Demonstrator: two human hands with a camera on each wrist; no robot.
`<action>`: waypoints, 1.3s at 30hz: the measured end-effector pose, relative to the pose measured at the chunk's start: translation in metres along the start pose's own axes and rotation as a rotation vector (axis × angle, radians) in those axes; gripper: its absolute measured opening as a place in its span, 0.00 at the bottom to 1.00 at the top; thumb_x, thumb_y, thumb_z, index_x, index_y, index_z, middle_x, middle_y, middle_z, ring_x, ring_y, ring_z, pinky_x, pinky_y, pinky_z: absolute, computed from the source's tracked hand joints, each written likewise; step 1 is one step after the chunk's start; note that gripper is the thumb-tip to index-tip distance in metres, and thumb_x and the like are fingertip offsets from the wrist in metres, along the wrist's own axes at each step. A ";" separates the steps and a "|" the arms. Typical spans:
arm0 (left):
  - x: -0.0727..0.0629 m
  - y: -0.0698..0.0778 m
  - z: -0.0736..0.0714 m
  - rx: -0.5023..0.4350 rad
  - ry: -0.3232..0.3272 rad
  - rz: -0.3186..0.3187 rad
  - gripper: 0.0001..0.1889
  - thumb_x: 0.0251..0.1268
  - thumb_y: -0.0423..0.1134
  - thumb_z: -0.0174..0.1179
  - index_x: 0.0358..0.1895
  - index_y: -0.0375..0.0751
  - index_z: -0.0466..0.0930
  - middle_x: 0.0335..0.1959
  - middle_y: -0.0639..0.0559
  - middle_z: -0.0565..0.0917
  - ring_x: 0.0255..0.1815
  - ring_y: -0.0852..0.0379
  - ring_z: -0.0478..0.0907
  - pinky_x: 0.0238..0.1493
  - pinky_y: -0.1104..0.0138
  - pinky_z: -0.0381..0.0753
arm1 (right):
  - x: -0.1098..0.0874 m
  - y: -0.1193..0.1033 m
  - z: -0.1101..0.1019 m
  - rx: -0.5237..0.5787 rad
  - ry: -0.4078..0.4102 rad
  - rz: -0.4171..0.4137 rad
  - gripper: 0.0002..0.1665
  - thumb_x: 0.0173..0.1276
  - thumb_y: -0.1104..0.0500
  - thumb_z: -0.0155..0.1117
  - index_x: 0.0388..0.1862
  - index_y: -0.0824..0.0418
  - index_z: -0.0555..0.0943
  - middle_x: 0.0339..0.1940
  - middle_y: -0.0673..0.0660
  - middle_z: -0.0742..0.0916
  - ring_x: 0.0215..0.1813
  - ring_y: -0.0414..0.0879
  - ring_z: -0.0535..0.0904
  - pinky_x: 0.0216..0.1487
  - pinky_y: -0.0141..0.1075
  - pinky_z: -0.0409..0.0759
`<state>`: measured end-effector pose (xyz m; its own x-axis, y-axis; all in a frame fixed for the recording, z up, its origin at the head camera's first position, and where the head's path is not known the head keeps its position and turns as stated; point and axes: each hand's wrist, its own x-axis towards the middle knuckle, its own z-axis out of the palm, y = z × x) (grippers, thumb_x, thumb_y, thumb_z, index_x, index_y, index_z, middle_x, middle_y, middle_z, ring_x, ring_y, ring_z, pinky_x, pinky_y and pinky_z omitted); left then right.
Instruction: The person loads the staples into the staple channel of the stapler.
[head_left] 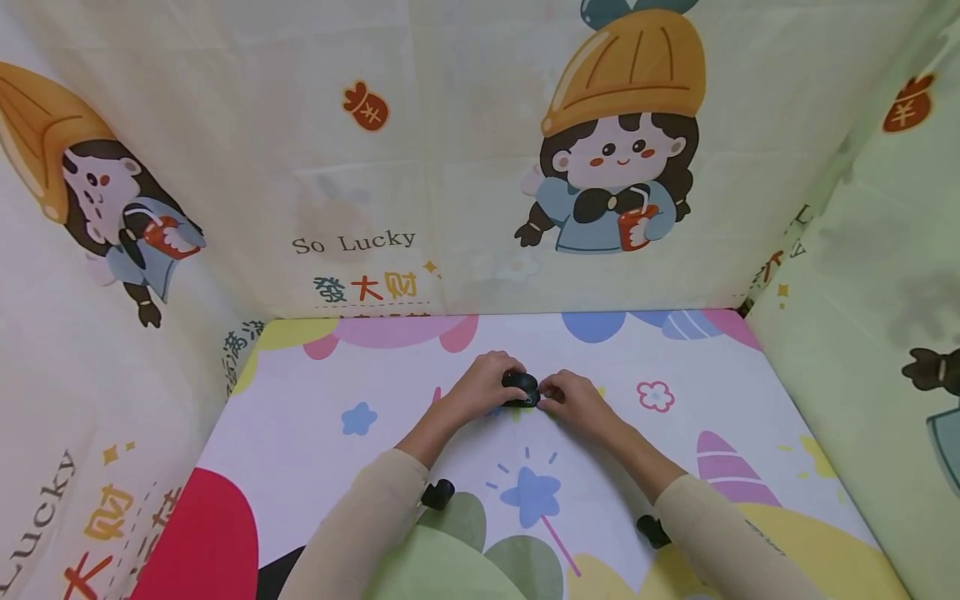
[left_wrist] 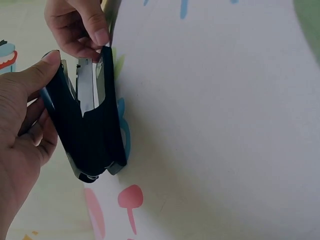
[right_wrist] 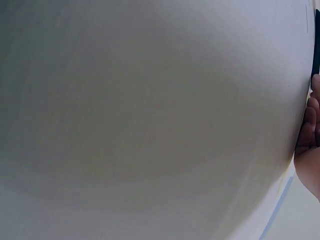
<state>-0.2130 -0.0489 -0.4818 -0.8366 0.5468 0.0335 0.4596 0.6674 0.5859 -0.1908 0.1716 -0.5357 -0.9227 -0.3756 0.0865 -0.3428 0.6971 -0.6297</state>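
A black stapler is spread apart near the middle of the table, its metal staple channel showing between the top arm and the base. My left hand grips the top arm, thumb on one side and fingers curled on the other. At the stapler's front end, my right hand pinches the tip of the base between thumb and fingers. The right wrist view catches only the edge of the right hand and a dark sliver of the stapler.
A printed cloth covers the table. Patterned curtains enclose it, with a back curtain beyond the hands and others at left and right. A small black device sits on each wrist; the left one stands out from the sleeve.
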 end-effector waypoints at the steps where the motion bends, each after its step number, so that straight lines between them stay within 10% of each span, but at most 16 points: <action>1: 0.000 0.000 0.000 -0.001 -0.002 -0.004 0.19 0.62 0.45 0.75 0.52 0.40 0.87 0.46 0.48 0.87 0.48 0.54 0.79 0.58 0.58 0.80 | 0.000 0.000 0.000 0.002 0.002 -0.002 0.11 0.64 0.61 0.77 0.45 0.62 0.88 0.36 0.53 0.85 0.39 0.42 0.80 0.43 0.36 0.82; 39: -0.009 -0.008 0.004 -0.027 0.004 0.025 0.10 0.64 0.35 0.72 0.47 0.38 0.88 0.43 0.47 0.88 0.46 0.53 0.83 0.56 0.58 0.82 | 0.000 -0.002 0.001 0.015 -0.005 0.019 0.12 0.65 0.59 0.76 0.46 0.61 0.87 0.36 0.52 0.84 0.38 0.40 0.79 0.44 0.36 0.82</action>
<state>-0.2086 -0.0575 -0.4899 -0.8263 0.5609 0.0517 0.4723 0.6398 0.6063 -0.1897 0.1699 -0.5354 -0.9282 -0.3654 0.0709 -0.3227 0.6950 -0.6426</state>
